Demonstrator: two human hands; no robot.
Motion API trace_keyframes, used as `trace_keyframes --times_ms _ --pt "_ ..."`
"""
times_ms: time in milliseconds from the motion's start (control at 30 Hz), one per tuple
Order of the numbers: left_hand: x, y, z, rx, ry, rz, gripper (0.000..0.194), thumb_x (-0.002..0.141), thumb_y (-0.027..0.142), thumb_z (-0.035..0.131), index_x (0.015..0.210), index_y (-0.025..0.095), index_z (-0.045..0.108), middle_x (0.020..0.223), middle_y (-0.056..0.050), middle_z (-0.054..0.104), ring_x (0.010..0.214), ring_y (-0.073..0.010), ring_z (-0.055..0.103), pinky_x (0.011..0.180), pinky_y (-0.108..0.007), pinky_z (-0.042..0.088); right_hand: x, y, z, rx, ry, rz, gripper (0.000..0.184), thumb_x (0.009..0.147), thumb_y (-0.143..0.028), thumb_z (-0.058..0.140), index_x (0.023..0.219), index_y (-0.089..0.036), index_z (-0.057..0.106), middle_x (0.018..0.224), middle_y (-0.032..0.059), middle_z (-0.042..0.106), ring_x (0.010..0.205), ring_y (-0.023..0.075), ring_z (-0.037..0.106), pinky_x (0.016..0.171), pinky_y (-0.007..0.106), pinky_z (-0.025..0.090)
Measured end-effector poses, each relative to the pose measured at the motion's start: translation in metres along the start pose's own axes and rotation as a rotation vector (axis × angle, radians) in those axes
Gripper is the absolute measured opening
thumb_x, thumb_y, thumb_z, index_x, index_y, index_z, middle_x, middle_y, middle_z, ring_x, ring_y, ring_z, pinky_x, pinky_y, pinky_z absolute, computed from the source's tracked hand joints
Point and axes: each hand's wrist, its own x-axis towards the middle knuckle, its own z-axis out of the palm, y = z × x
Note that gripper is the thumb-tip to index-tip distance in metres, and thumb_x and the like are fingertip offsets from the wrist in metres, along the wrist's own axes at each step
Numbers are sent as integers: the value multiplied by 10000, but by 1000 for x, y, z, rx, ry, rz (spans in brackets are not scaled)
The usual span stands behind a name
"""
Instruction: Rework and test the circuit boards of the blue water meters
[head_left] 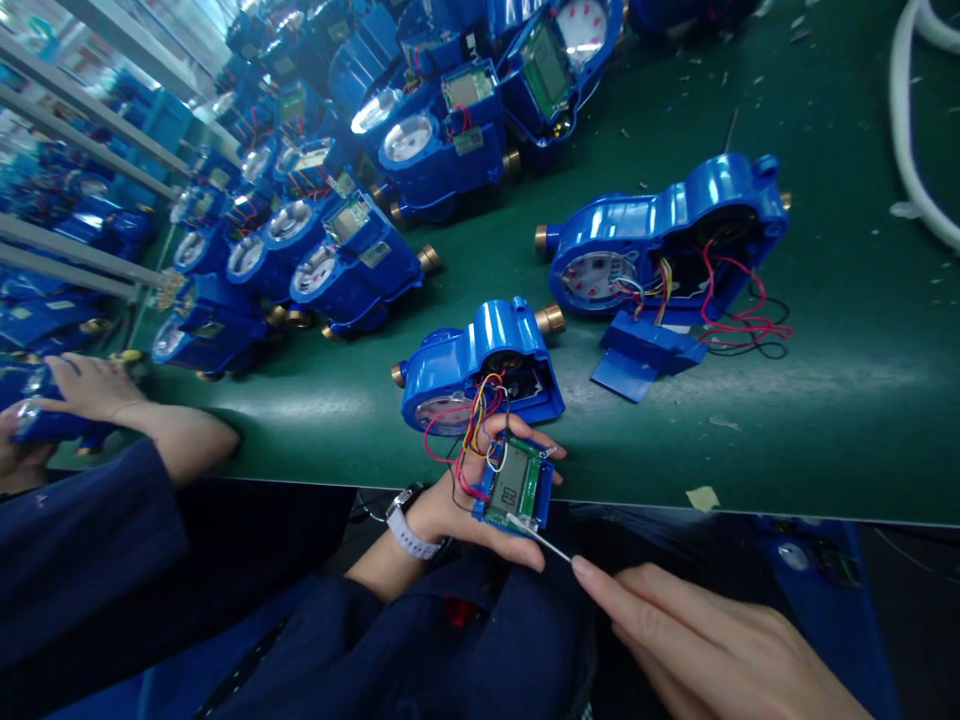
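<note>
Slipping, the tool (pixel 553 547) your right hand (pixel 694 625) pinches may gouge the circuit board (pixel 517 482); your left hand (pixel 457 512) clamps around it.

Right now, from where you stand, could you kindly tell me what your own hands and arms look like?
My left hand and right hand are both ungloved. The left wrist wears a watch with a dark case and a pale, slotted strap; a dark navy sleeve covers that arm farther up. No right sleeve shows.
</note>
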Motion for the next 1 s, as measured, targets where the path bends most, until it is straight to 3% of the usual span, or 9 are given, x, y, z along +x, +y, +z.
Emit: trace_keyframes --times_ms 167,433,600,767,1000 --pt "0 2 0 36 10 -36 976 380 224 947 1184 299 398 1217 -67 560 1008 -237 655 887 -422 545 0 0 2 150 -30 54 424 941 -64 280 1229 -119 586 875 63 704 742 132 692 608 152 554" --pt "-2 1 0 59 -16 -68 963 406 195 937 1200 294 401 1241 -73 558 1044 -242 646 906 -425 539 7 -1 -1 144 -112 97 413 946 -69 301 1233 -134 591 937 67 708 812 144 694 629 163 566" --pt "-2 -1 0 51 -8 -83 956 395 178 936 1179 298 403 1242 -61 558 1045 -240 649 908 -417 538 7 -4 0 172 -83 129 430 890 -31 327 1193 -147 609 907 53 706 787 134 691 601 143 556" --pt "-1 -3 0 66 2 -80 968 390 196 939 1184 298 395 1236 -72 557 1012 -236 656 869 -393 549 4 -1 5 40 -82 32 546 757 46 302 1194 -96 597 856 58 694 658 135 675 523 171 543" --pt "-1 1 3 51 42 -94 935 407 236 939 1168 287 399 1218 -75 551 1001 -233 656 864 -399 554 9 -5 4 -106 -88 7 630 630 53 334 1180 -111 595 841 37 686 665 136 673 542 189 551"
